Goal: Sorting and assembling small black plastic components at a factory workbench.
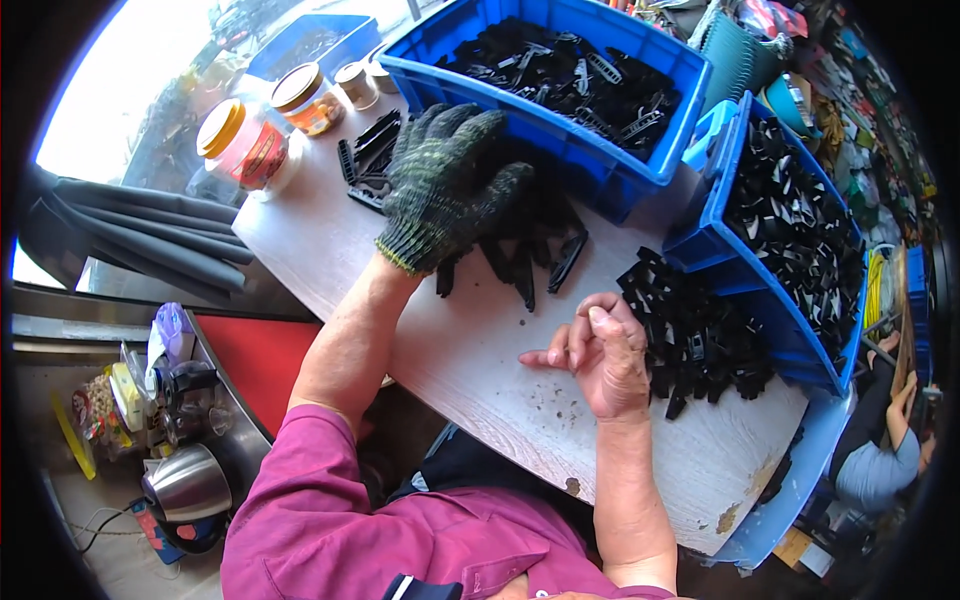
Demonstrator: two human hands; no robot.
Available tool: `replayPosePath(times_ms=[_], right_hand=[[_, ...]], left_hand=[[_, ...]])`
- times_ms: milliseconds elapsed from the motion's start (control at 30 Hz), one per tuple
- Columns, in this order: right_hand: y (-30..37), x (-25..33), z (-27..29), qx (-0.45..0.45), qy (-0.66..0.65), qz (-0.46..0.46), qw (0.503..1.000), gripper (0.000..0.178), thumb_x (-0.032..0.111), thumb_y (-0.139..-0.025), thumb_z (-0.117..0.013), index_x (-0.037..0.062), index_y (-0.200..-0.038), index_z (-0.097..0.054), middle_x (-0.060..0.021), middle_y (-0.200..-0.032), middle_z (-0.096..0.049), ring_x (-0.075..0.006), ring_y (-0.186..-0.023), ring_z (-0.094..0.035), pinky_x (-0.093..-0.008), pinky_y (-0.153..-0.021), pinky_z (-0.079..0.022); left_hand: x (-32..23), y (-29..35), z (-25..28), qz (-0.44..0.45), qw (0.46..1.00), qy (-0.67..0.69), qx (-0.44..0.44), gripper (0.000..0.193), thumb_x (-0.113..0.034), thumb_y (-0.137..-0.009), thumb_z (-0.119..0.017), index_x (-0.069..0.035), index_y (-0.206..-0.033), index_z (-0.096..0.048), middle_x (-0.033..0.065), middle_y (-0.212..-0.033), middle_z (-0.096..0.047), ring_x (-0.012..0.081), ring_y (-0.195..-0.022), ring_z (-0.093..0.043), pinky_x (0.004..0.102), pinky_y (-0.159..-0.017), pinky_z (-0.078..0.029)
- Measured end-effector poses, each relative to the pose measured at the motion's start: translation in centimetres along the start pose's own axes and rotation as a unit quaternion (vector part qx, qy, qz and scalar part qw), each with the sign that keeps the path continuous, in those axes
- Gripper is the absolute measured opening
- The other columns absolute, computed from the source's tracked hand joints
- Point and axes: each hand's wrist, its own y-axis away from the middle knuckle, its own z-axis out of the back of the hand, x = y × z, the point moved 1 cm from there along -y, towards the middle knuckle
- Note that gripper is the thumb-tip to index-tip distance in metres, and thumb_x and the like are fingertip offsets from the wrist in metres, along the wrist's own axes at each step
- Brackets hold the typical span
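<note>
My left hand (440,185) wears a dark knit glove and lies over a pile of black plastic parts (515,255) on the pale tabletop. Its fingers are spread, with the thumb apart; the parts under the palm are hidden. My bare right hand (605,355) hovers above the table, left of a second heap of black parts (690,340). Its fingers curl loosely, one pointing left, and no object shows in them. Several long black pieces (370,155) lie just beyond the left hand.
A blue bin (540,115) full of black parts stands at the far side. Another blue bin (715,230) of small black pieces tilts at the right. Jars with lids (245,150) stand at the far left of the table (470,365). A metal kettle (190,483) sits lower left.
</note>
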Motion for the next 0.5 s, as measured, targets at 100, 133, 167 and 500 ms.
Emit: replayPosePath(times_ms=[100,133,167,500], right_hand=[[0.1,-0.1,0.1,0.001,-0.015,-0.015,1.000,0.018,0.022,-0.099,-0.053,0.0069,-0.108,-0.056,-0.0047,-0.059,-0.047,-0.0225,-0.066,-0.062,-0.0633,-0.075,-0.060],[0.1,0.0,0.0,0.000,-0.014,-0.010,1.000,0.018,0.022,-0.099,-0.053,0.0069,-0.108,-0.056,-0.0047,-0.059,-0.047,-0.0225,-0.066,-0.062,-0.0633,-0.075,-0.060],[0.1,0.1,-0.1,0.003,-0.026,-0.015,1.000,0.018,0.021,-0.100,-0.054,0.0054,-0.108,-0.056,-0.0044,-0.060,-0.049,-0.0210,-0.066,-0.062,-0.0591,-0.076,-0.061],[0.0,0.0,0.2,0.005,-0.048,-0.020,0.999,0.015,0.018,-0.101,-0.054,0.0044,-0.106,-0.057,-0.0024,-0.062,-0.050,-0.0187,-0.067,-0.062,-0.0554,-0.077,-0.062]], left_hand=[[-0.1,0.0,-0.1,0.034,0.997,0.045,-0.054,0.036,-0.015,-0.082,-0.080,-0.003,-0.113,-0.069,0.0195,-0.115,-0.067,0.0355,-0.109,-0.064,0.0428,-0.096,-0.050],[-0.2,-0.1,0.1,0.030,0.997,0.047,-0.056,0.036,-0.015,-0.082,-0.080,-0.003,-0.113,-0.069,0.0195,-0.115,-0.067,0.0355,-0.109,-0.064,0.0428,-0.096,-0.050],[-0.3,-0.1,0.3,0.044,0.995,0.069,-0.064,0.034,-0.014,-0.083,-0.079,-0.003,-0.114,-0.070,0.0187,-0.116,-0.067,0.0341,-0.110,-0.064,0.0416,-0.096,-0.051],[-1.9,-9.3,-1.4,-0.099,0.986,0.128,-0.043,0.039,-0.028,-0.084,-0.078,-0.010,-0.117,-0.068,0.0141,-0.115,-0.068,0.0338,-0.108,-0.065,0.0423,-0.090,-0.053]])
